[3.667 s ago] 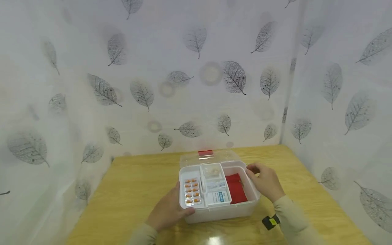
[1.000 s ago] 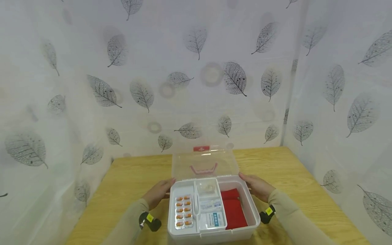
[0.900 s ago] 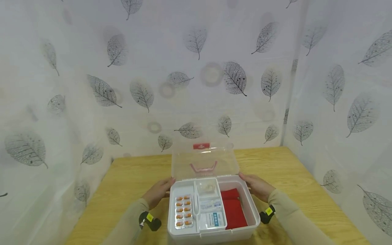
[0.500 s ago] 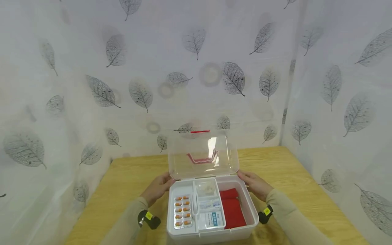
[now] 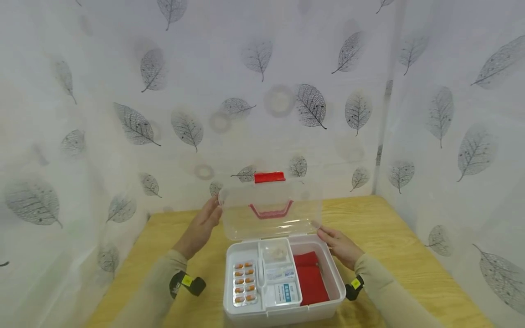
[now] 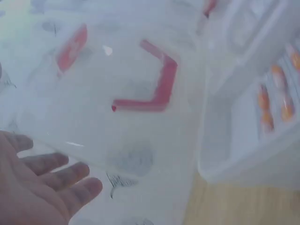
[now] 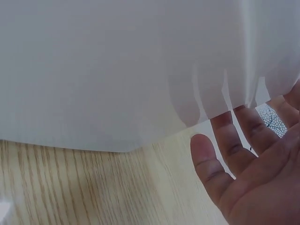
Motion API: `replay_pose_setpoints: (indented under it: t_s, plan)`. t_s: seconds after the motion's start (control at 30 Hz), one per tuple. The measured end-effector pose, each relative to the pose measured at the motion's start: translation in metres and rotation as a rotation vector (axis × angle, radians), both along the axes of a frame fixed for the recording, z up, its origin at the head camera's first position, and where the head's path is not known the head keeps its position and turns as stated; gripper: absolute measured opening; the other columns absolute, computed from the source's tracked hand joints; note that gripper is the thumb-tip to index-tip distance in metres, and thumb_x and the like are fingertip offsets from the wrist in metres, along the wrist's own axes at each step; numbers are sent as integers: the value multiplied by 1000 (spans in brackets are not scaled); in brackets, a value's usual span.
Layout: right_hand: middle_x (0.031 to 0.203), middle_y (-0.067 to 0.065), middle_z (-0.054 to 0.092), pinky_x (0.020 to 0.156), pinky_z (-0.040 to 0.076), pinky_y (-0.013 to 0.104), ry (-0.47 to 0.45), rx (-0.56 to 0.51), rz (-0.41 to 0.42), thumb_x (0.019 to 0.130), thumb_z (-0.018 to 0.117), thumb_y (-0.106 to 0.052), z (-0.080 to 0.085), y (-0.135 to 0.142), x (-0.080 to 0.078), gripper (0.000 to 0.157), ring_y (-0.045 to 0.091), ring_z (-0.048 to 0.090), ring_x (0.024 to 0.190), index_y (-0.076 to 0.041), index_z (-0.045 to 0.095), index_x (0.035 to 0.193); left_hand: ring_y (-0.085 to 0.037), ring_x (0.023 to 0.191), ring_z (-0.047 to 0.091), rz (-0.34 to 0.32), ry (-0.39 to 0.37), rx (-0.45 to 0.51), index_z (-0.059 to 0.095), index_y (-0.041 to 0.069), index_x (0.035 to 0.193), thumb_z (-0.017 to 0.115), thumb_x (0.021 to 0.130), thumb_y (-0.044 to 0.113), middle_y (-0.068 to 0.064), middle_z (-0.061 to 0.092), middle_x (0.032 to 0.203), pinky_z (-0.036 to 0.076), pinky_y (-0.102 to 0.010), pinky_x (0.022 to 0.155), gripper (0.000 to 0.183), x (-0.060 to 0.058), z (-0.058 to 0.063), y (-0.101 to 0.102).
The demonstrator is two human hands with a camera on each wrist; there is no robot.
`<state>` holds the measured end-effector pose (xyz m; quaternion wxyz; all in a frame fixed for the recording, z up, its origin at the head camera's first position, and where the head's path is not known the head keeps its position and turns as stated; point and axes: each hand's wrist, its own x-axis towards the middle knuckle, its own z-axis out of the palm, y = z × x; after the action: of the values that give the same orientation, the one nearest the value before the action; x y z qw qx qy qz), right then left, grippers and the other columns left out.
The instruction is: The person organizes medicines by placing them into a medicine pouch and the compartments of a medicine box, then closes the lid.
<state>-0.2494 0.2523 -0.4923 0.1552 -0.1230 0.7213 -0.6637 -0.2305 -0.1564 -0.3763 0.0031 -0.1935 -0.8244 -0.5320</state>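
Note:
A translucent white first-aid box (image 5: pixel 303 314) stands with its clear lid (image 5: pixel 234 218) raised at the back. The lid carries a pink handle (image 5: pixel 270 214) and a red latch (image 5: pixel 269 177). At the lid's upper left edge, my left hand (image 5: pixel 200 230) has its fingers extended, as the left wrist view also shows. My right hand (image 5: pixel 341 248) touches the box's back right corner, its fingers fairly straight and partly seen through the plastic in the right wrist view. Inside are a capsule blister pack (image 5: pixel 245 283), a small blue-and-white packet (image 5: pixel 287 293) and a red pouch (image 5: pixel 311 278).
The box rests on a wood-grain table (image 5: pixel 184 296). Pale curtains with leaf prints (image 5: pixel 311 105) surround the table at the back and sides. A black wrist camera (image 5: pixel 186 282) sits on each sleeve.
The box has come nearer the table's front. Its lid has tilted up from lying back. My left hand has risen from the box's back left corner to the lid's edge; the right stays at its corner.

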Motion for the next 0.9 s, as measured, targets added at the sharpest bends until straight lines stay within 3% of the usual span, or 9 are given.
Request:
replay_pose_setpoints:
  t_s: [0.1,0.27,0.47,0.57,0.7,0.8,0.9]
  plan:
    - [138,20,49,93,45,39,10,-2,4,103,44,-34,1,-1,-1,57,19,55,113,-8,28,151,-39,140,25,-14,47,-4,7,16,155,30,106,36,-14,13,158,25,-56,109,58,8,11,5]
    - [141,18,47,98,43,44,16,15,-10,102,45,-35,2,-3,-1,55,21,54,117,-11,31,150,-33,144,13,19,96,-51,1,17,155,28,106,38,-12,9,159,10,-51,114,60,25,16,14]
    - [141,18,47,104,38,49,36,92,3,103,41,-41,10,3,2,56,28,47,126,-15,32,151,-32,143,16,56,158,-103,1,10,154,29,106,34,-10,6,159,11,-49,115,60,43,13,20]
    - [143,21,43,106,36,49,89,108,52,103,42,-35,24,12,8,57,35,39,132,-11,25,153,-36,139,26,71,150,-114,2,12,155,30,107,31,-10,8,159,16,-51,113,59,51,10,21]
    - [150,27,28,106,36,34,251,120,126,105,37,-20,54,25,25,57,46,26,136,-5,12,153,-39,134,36,79,129,-113,2,19,155,30,106,34,-6,7,159,22,-53,110,58,62,8,21]
    - [153,28,20,103,35,22,360,98,143,107,27,-19,78,30,41,52,50,21,136,-10,8,155,-40,134,36,68,133,-89,1,19,155,30,106,33,-6,8,159,25,-54,108,59,71,6,24]
    - [153,29,18,105,36,28,410,81,146,108,21,-23,98,27,52,50,52,22,134,-16,6,155,-42,134,34,65,136,-67,0,17,155,31,106,29,-8,9,159,26,-56,107,59,78,5,26]
